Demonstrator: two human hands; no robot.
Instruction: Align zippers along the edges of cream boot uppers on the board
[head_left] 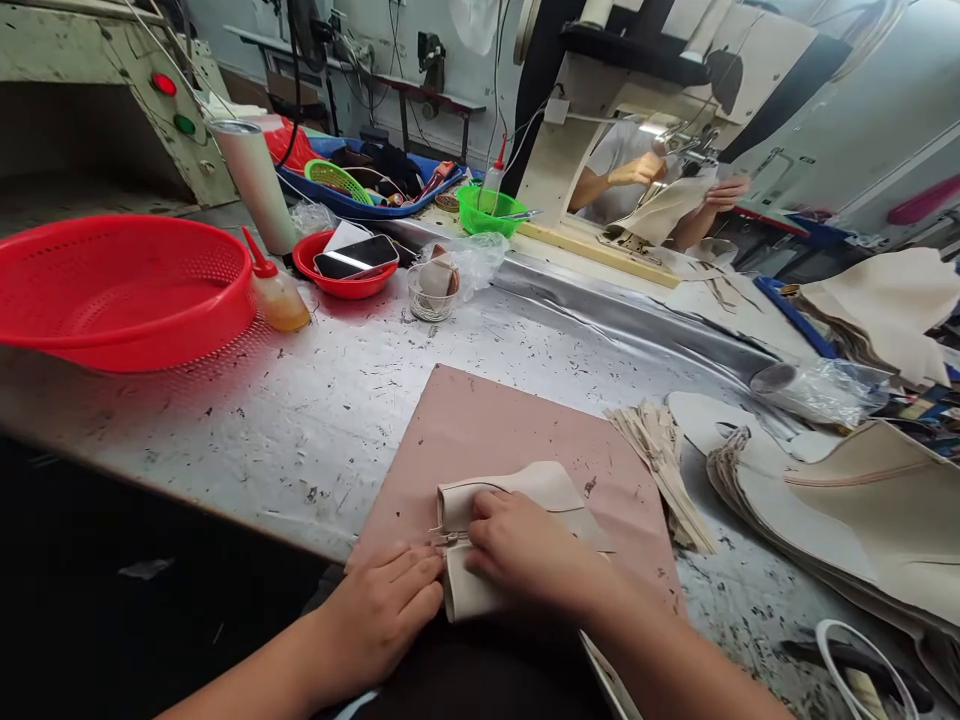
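Observation:
A folded cream leather-like piece (544, 487) lies on a pinkish-brown board (517, 415) close in front of me. Across its left part runs a narrow gap with a zip-like strip (452, 539), and loose threads stick out at its end. My right hand (517, 545) is on top of the piece, fingers curled and pressing beside the strip. From the left, my left hand (394, 600) has its fingers together at the piece's edge, by the strip's end. Its fingertips touch there; what lies under them is hidden.
Right of the board lie a bundle of cream strips (667, 470) and stacked cream pieces (840, 510). White-handled scissors (862, 665) sit lower right. A red basket (127, 300), glue bottle (277, 290) and phone (356, 257) stand left. Beyond, another person's hands (637, 170) work at a sewing machine (555, 160).

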